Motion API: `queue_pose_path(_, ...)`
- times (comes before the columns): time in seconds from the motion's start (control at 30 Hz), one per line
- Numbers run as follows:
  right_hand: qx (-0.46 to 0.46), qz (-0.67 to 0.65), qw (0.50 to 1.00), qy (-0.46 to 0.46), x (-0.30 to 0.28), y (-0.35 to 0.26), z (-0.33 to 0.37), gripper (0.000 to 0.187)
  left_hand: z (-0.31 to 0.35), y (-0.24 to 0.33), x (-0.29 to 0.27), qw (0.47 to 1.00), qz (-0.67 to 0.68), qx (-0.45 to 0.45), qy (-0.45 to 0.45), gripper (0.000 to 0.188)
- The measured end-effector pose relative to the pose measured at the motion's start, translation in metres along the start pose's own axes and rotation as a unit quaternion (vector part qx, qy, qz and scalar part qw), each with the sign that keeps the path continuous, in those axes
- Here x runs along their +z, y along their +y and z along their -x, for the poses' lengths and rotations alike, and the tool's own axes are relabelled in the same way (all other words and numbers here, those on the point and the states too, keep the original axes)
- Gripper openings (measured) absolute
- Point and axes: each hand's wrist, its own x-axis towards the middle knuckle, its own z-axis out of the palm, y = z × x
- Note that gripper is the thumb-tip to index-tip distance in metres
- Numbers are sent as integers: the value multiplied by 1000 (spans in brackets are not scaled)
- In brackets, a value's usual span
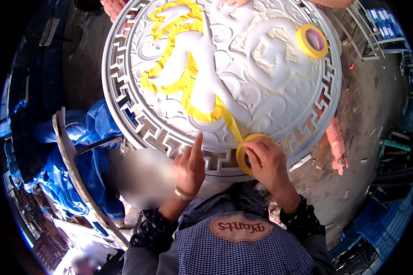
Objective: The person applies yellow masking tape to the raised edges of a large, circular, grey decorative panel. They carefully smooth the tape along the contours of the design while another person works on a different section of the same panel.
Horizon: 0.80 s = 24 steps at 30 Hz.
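A large round white relief panel (259,112), carved with scrolls, raised shapes and a key-pattern border, lies in front of me. My right hand (267,164) grips a roll of yellow masking tape (242,160) at the panel's near rim. From the roll a tape strip (231,123) stretches up to yellow tape (192,103) lining the edge of a smooth raised shape. My left hand (190,170) is by the near rim, left of the roll, its index finger stretched out and the others curled, with nothing visible in it.
A second yellow tape roll (312,41) lies at the panel's right. Another person's hand (235,2) touches the far side. Blue tarpaulin (89,123) and a bent wooden piece (71,160) stand to the left. A pink wrapped support (336,144) shows beneath the panel's right side.
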Motion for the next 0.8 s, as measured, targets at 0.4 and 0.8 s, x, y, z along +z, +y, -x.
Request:
queue_pose_path(0.4,32,-4,999,-8,-6,8,38,17,-65,8,54,987,-125,-35,-95,69)
queue_pose_path(0.8,-5,140,986,87,16,1,0,32,-66,-8,35,992,119,-37,24,16)
